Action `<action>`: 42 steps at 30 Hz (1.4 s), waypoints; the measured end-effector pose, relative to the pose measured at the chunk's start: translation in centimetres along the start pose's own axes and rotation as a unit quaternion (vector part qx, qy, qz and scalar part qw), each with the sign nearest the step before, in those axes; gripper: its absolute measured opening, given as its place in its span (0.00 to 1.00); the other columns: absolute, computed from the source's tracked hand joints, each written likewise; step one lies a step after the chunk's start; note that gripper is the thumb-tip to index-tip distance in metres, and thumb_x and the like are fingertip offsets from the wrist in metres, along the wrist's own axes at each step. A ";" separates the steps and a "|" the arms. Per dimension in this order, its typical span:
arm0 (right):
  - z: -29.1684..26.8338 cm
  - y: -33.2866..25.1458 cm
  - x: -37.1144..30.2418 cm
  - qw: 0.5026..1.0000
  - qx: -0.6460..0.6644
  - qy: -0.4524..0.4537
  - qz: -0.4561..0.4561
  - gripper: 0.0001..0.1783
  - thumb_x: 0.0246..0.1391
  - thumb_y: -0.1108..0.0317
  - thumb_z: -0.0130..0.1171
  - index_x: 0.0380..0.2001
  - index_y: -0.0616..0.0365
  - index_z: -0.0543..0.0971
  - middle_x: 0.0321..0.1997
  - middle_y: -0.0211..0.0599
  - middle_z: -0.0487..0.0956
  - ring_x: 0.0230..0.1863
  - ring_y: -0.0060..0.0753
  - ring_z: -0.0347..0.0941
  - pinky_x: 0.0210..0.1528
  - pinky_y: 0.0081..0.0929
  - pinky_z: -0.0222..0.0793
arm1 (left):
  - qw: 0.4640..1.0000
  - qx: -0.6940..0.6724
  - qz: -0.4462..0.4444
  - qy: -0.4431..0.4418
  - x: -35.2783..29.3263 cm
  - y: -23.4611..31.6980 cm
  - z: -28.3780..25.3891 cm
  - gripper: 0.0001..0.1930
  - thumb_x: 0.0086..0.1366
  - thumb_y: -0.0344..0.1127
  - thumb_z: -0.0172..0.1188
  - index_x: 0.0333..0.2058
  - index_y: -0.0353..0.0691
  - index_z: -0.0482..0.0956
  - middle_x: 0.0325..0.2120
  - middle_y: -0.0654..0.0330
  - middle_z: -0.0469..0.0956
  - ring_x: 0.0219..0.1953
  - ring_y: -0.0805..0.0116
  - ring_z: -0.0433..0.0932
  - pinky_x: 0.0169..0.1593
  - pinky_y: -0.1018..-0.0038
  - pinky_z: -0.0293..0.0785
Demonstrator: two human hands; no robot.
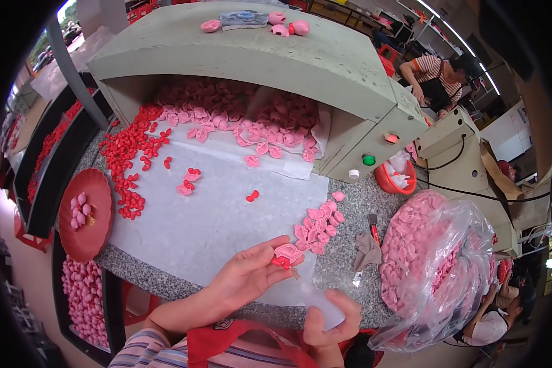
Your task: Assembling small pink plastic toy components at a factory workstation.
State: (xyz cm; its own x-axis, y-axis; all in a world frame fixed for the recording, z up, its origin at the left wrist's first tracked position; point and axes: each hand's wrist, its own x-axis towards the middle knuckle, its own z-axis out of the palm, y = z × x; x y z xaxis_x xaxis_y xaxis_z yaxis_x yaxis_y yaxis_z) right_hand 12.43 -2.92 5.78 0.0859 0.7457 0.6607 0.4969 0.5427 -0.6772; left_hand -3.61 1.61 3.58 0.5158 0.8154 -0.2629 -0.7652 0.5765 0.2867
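My left hand [246, 270] holds a small pink shell-shaped plastic piece [289, 251] between thumb and fingers, with a red piece [280, 262] at its lower edge. My right hand [340, 322] is wrapped round a whitish squeeze bottle [324, 308]. The bottle's narrow nozzle points up toward the pink piece, just below it; I cannot tell whether they touch. Beyond my hands, several loose pink shell pieces [316, 228] lie in a cluster on the white sheet [227, 214]. A single red piece [252, 196] and a pink piece with red parts [189, 182] rest farther off.
A grey-green machine [245, 55] with pink pieces inside stands at the back. Red pieces [129, 153] are heaped at left, near a red scalloped dish [70, 236]. To the right are a red bowl [386, 182], a grey cloth [367, 250] and a clear bag [432, 264] of pink pieces.
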 end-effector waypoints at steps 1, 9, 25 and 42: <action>0.3 -0.1 0.2 0.998 -0.003 0.003 -0.060 0.16 0.32 0.73 0.61 0.30 0.63 0.74 0.16 0.37 0.71 0.12 0.27 0.65 0.14 0.20 0.60 | 1.000 0.006 -0.001 0.001 0.0 0.0 0.0 0.25 0.63 0.39 0.48 0.54 0.31 0.57 0.47 0.50 0.67 0.54 0.60 0.64 0.58 0.68 0.59; 0.8 -0.7 0.6 0.997 -0.028 -0.051 -0.054 0.16 0.30 0.76 0.59 0.30 0.59 0.74 0.12 0.30 0.67 0.10 0.27 0.61 0.12 0.20 0.56 | 1.000 0.001 -0.003 0.001 -0.4 -0.1 0.1 0.24 0.62 0.39 0.49 0.53 0.32 0.59 0.47 0.53 0.68 0.51 0.62 0.66 0.57 0.69 0.60; 0.6 -0.7 0.8 0.995 -0.033 -0.082 -0.046 0.12 0.34 0.76 0.56 0.28 0.63 0.72 0.19 0.40 0.74 0.11 0.30 0.65 0.14 0.21 0.59 | 1.000 0.003 -0.012 -0.002 -0.5 -0.1 0.1 0.24 0.62 0.38 0.49 0.53 0.32 0.60 0.47 0.53 0.68 0.51 0.63 0.67 0.58 0.69 0.60; 0.1 -0.6 0.9 0.996 -0.022 -0.072 -0.052 0.12 0.34 0.76 0.56 0.28 0.64 0.72 0.17 0.39 0.73 0.10 0.28 0.63 0.13 0.20 0.57 | 0.999 0.008 -0.038 0.002 -0.3 -0.4 0.2 0.23 0.62 0.39 0.49 0.53 0.33 0.60 0.47 0.55 0.68 0.52 0.63 0.66 0.57 0.69 0.59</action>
State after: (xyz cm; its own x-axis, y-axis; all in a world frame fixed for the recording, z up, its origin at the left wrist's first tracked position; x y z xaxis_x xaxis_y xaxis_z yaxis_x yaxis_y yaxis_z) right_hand 12.13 -2.60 6.75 -0.0904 0.7353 0.6717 0.5339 0.6051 -0.5906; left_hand -3.39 1.12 3.72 0.5699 0.7692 -0.2889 -0.7176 0.6372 0.2811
